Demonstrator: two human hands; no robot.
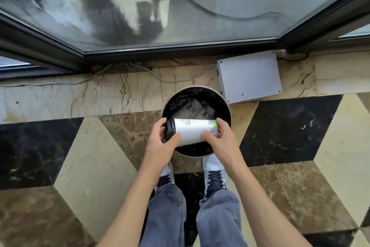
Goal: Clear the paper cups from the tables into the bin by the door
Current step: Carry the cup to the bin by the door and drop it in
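Observation:
A white paper cup (191, 130) with a black lid and printed drawings lies sideways over the mouth of a round black bin (224, 102). My left hand (160, 140) grips its lid end and my right hand (222, 136) grips its base end. The lid points left. Inside the bin (192, 106) lie other printed cups on a dark liner. The bin stands on the floor just ahead of my shoes.
A white box (248, 76) leans on the marble ledge right behind the bin. Thin cables (140, 68) run along the ledge under a dark-framed glass door (180, 46). Patterned marble floor (94, 166) spreads left and right.

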